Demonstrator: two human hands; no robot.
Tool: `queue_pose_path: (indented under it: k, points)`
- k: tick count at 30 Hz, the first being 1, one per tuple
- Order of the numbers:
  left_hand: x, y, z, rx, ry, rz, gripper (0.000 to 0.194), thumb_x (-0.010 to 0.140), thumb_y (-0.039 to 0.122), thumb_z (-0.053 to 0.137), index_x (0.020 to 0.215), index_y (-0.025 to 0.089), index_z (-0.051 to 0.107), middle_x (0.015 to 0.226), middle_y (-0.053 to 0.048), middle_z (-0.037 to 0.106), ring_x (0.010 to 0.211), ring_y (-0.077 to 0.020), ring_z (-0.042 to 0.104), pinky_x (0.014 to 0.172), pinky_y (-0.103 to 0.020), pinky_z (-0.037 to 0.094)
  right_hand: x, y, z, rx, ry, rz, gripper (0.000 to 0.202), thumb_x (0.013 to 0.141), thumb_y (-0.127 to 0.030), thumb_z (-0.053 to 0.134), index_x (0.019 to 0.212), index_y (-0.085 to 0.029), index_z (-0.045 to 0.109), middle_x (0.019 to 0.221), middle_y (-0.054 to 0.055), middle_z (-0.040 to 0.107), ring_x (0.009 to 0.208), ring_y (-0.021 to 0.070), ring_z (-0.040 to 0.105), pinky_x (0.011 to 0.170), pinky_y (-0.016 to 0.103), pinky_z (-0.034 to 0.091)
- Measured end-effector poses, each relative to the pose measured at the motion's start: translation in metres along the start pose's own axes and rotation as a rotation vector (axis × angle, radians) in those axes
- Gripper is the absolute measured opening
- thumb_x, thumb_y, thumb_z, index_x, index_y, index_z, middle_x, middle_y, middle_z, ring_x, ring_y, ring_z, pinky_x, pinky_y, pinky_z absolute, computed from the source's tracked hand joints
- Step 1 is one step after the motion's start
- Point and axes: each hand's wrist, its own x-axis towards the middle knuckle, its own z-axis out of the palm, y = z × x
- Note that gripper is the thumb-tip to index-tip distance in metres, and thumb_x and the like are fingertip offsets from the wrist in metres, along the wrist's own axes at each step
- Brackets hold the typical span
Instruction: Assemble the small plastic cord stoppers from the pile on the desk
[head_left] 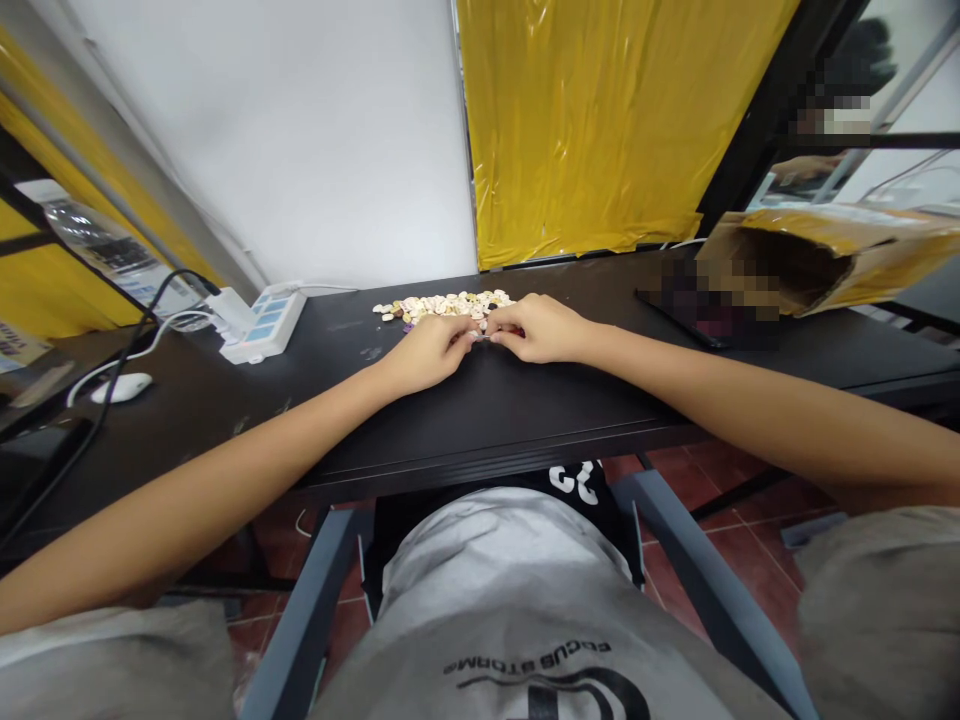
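Note:
My left hand [429, 352] and my right hand [531, 328] meet over the middle of the black table [525, 400]. Thumbs and fingers are closed in a pinch on both sides. Between the fingertips shows a small whitish piece [481, 338], too small to name; the fingers cover most of it. Just behind the hands lies a loose pile of small flat roundish pieces [442, 303] that look like buttons, mostly cream, with a few dark, yellow and purple ones. My hands hide part of its near side.
To the left stand a white power strip [262, 325] with a plug and cables, a white mouse-shaped item [121, 388] and a plastic bottle [112, 245]. At right are a dark flat device [682, 305], partly blurred out, and an open cardboard box [862, 265]. A wall closes off the back.

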Motion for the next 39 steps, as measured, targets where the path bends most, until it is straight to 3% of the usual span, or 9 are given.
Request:
queue_pose_path:
  k: [5,11,17,23,26,33,39]
  points:
    - [0.004,-0.002,-0.003,-0.266,-0.015,-0.100,0.021,0.096,0.025,0.057,0.079,0.018,0.068,0.072,-0.002,0.070,0.067,-0.0179,0.064,0.072,-0.031,0.052,0.001,-0.002,-0.005,-0.059,0.044,-0.001,0.025,0.098,-0.020,0.057,0.105,-0.018,0.081,0.096,0.008,0.082,0.083,0.0243,0.067,0.070,0.032,0.032]
    - [0.011,-0.002,-0.001,-0.560,0.022,-0.273,0.020,0.093,0.008,0.061,0.080,0.015,0.073,0.072,-0.004,0.074,0.060,-0.0142,0.065,0.068,-0.029,0.058,0.002,-0.002,-0.009,0.000,0.091,0.014,0.025,0.096,-0.021,0.058,0.104,-0.017,0.082,0.086,0.006,0.079,0.074,0.0216,0.065,0.068,0.031,0.033]
    - [0.013,0.004,-0.001,-0.634,0.067,-0.393,0.026,0.095,-0.003,0.057,0.085,0.010,0.077,0.073,-0.005,0.077,0.060,-0.0112,0.069,0.064,-0.023,0.059,0.003,-0.006,-0.010,0.048,0.037,-0.014,0.021,0.089,-0.016,0.060,0.092,-0.016,0.081,0.083,0.006,0.077,0.071,0.0196,0.063,0.066,0.030,0.032]
    - [0.014,0.013,-0.002,-0.655,0.076,-0.448,0.024,0.098,-0.004,0.060,0.085,0.009,0.077,0.074,-0.005,0.078,0.061,-0.0102,0.070,0.064,-0.022,0.060,0.003,-0.015,-0.014,0.009,0.008,0.019,0.015,0.084,-0.011,0.061,0.073,-0.016,0.070,0.067,0.002,0.065,0.059,0.0150,0.048,0.063,0.030,0.028]
    - [0.014,0.015,-0.002,-0.662,0.087,-0.468,0.024,0.098,-0.004,0.061,0.084,0.009,0.076,0.073,-0.005,0.078,0.061,-0.0104,0.071,0.065,-0.022,0.060,0.003,-0.019,-0.015,-0.083,-0.005,0.025,0.015,0.084,-0.010,0.060,0.077,-0.015,0.073,0.071,0.004,0.068,0.060,0.0157,0.047,0.063,0.030,0.027]
    - [0.010,0.016,-0.001,-0.681,0.114,-0.480,0.025,0.097,-0.006,0.059,0.083,0.011,0.071,0.071,-0.003,0.078,0.066,-0.0129,0.076,0.068,-0.023,0.062,-0.001,-0.029,-0.014,-0.300,-0.010,0.011,0.027,0.097,-0.016,0.055,0.105,-0.014,0.081,0.091,0.014,0.082,0.083,0.0283,0.071,0.064,0.035,0.023]
    - [0.011,0.021,-0.003,-0.694,0.120,-0.525,0.026,0.096,-0.008,0.056,0.083,0.012,0.066,0.070,-0.004,0.078,0.067,-0.0144,0.078,0.069,-0.025,0.064,-0.002,-0.035,-0.013,-0.351,0.005,0.018,0.031,0.103,-0.018,0.051,0.115,-0.013,0.080,0.102,0.017,0.084,0.091,0.0313,0.075,0.065,0.037,0.023]
